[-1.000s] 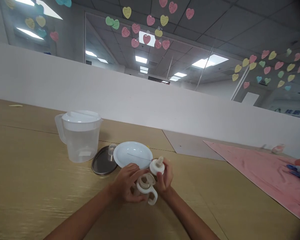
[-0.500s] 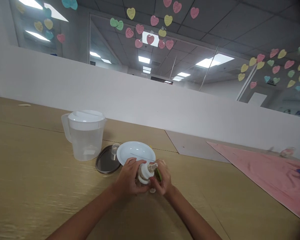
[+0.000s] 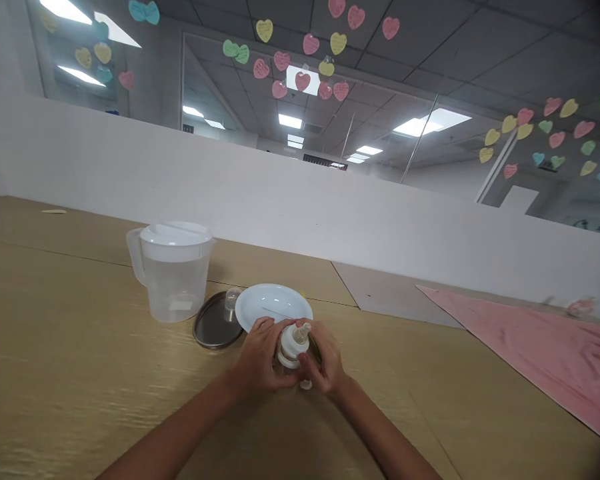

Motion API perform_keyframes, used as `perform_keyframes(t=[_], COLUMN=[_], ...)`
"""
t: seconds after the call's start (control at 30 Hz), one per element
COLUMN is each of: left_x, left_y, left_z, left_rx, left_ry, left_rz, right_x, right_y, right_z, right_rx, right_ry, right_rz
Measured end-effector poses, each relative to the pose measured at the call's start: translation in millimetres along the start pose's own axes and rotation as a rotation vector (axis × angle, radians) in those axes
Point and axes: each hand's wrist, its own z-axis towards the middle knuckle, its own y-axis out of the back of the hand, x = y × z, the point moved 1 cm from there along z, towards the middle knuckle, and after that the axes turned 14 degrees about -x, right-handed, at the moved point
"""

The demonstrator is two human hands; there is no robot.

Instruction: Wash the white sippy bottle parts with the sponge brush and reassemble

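Note:
A baby bottle [image 3: 289, 360] with a white collar and a clear nipple [image 3: 303, 331] stands between my hands, its nipple leaning slightly right. My left hand [image 3: 259, 359] is closed round the bottle's left side. On the other side, the fingers of my right hand [image 3: 327, 363] are closed at the collar. Most of the bottle's body is hidden by my hands. Something greenish shows partly behind my right fingers, too covered to name. Just beyond my hands lies a white oval dish [image 3: 273, 298].
Left of the dish, a clear cap [image 3: 233, 300] stands on a dark round tray [image 3: 213, 327]. A lidded plastic pitcher [image 3: 176, 283] stands behind it. Pink cloth [image 3: 525, 347] covers the table's right side, and a low white wall [image 3: 280, 207] closes off the back.
The nipple and white collar have turned from tilting right to more upright, and the collar sits straighter on the bottle. Both hands stay around it.

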Motion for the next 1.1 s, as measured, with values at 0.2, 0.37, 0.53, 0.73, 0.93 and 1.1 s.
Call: perform_keyframes(t=[0.2,0.37,0.53,0.73,0.93,1.1], left_x=[2.0,2.6,1.6,2.0,2.0,2.3], left_y=[-0.4,-0.8,0.6,0.0,0.7,0.5], left_z=[-1.4,-2.3,-0.6,-0.6,-1.3,-1.6], left_rx=[0.012,0.022,0.028,0.02,0.05,0.05], left_ry=[0.029,0.017,-0.006,-0.031,-0.013,-0.016], left_rz=[-0.035,-0.014,0.018,0.036,0.036,0.042], right_x=[0.3,1.9,2.8,3.3,3.1,2.0], right_y=[-0.7,-2.1,-3.3,-3.1,-3.0,-3.1], right_z=[4.2,4.5,3.1,3.2,2.4,1.2], right_rx=[0.097,0.091,0.063,0.051,0.047,0.061], right_ry=[-0.049,-0.054,-0.039,-0.026,-0.018,-0.045], right_rz=[0.061,0.059,0.026,-0.01,-0.011,-0.001])
